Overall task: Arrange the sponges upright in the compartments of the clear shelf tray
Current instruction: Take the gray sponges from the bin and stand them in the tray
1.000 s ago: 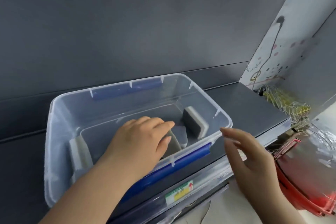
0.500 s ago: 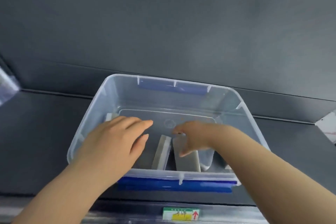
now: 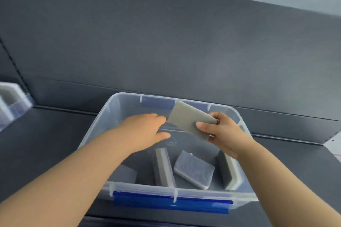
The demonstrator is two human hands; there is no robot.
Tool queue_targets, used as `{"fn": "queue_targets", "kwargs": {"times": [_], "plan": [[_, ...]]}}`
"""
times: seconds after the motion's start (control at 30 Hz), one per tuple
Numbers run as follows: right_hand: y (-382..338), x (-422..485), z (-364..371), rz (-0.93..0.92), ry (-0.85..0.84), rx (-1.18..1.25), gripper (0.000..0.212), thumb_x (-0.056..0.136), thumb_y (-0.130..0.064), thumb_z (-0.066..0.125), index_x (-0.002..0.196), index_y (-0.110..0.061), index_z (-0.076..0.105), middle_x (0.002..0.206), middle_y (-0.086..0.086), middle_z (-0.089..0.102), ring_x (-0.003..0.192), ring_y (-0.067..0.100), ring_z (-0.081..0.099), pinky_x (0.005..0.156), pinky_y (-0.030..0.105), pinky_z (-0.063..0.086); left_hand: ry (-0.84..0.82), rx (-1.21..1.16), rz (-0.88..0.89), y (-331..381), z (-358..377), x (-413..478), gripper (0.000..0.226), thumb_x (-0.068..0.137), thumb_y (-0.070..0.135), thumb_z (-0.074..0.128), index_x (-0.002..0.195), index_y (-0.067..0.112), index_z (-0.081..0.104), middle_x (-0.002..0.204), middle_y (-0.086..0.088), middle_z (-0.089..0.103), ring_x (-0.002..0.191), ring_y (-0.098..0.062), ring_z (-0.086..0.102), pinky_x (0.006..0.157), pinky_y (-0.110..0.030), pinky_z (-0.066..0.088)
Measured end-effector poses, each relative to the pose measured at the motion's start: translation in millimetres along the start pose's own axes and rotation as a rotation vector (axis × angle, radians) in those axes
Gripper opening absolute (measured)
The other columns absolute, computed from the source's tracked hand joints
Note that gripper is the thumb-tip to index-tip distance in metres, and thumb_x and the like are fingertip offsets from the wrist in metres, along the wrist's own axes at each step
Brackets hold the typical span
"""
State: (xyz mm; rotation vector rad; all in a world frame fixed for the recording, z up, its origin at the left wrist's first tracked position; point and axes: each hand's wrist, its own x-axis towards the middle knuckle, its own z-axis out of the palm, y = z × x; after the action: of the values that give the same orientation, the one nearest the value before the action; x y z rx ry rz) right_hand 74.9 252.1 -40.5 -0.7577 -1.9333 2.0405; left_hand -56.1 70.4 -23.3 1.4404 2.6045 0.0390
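- The right hand [image 3: 224,135] grips a flat grey rectangular sponge [image 3: 186,116]. Its thumb lies on the near face and its fingers are curled behind.
- The sponge is held tilted above a clear plastic storage bin with blue latches [image 3: 103,122].
- The left hand [image 3: 145,131] has fairly straight fingers and its thumb apart, with the fingertips at the sponge's left corner.
- Four more grey sponges are in the bin: one on edge [image 3: 163,167], one tilted [image 3: 193,169], one leaning on the right wall [image 3: 228,171], and one under the left forearm [image 3: 123,173].
- The clear shelf tray [image 3: 13,101] sits far left on the dark shelf [image 3: 46,131].

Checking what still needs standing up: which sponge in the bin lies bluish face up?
The sponge lying broad face up between one standing on edge and one leaning on the right wall.
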Motion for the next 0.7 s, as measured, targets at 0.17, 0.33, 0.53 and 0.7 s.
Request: {"fn": "queue_targets", "kwargs": {"times": [0.17, 0.33, 0.53, 0.7], "plan": [[5, -16, 4, 0.005, -0.02, -0.41, 0.062, 0.051, -0.025, 0.08, 0.107, -0.02, 0.054, 0.104, 0.004, 0.066, 0.096, 0.02, 0.064, 0.088, 0.042, 0.052, 0.192, 0.026, 0.163, 24, -20, 21, 0.029, 0.1, 0.032, 0.033, 0.125, 0.024, 0.044, 0.122, 0.005, 0.053, 0.11, -0.021, 0.052, 0.075, -0.031, 0.04], [-6, -23, 0, -0.077, 0.159, -0.541, 0.059, 0.062, -0.024, 0.082, 0.11, -0.02, 0.048, 0.1, -0.002, 0.063, 0.094, 0.016, 0.061, 0.084, 0.04, 0.052, 0.195, 0.217, 0.331, 36, -14, 34, 0.017, 0.097, 0.014, 0.038, 0.106, 0.024, 0.049, 0.102, 0.003, 0.053, 0.095, -0.023, 0.055, 0.064, -0.034, 0.042], [3, -40, -10, -0.111, 0.297, -0.696, 0.094, 0.07, -0.022, 0.078, 0.14, -0.037, 0.017, 0.099, -0.013, 0.048, 0.097, 0.015, 0.053, 0.079, 0.024, 0.04, -0.334, 0.328, 0.389, 25, 21, 56, 0.063, 0.085, 0.026, 0.064, 0.139, 0.036, 0.035, 0.135, 0.004, 0.045, 0.122, -0.023, 0.046, 0.086, -0.035, 0.043], [20, -46, -21, -0.039, 0.309, -0.814, 0.046, 0.073, -0.026, 0.073, 0.111, -0.033, 0.048, 0.1, -0.006, 0.057, 0.09, 0.016, 0.056, 0.071, 0.026, 0.04, -0.515, 0.175, 0.391, 18, 46, 66, 0.055, 0.071, 0.032, 0.078, 0.117, 0.025, 0.05, 0.118, 0.003, 0.049, 0.102, -0.02, 0.051, 0.083, -0.034, 0.044]]}}
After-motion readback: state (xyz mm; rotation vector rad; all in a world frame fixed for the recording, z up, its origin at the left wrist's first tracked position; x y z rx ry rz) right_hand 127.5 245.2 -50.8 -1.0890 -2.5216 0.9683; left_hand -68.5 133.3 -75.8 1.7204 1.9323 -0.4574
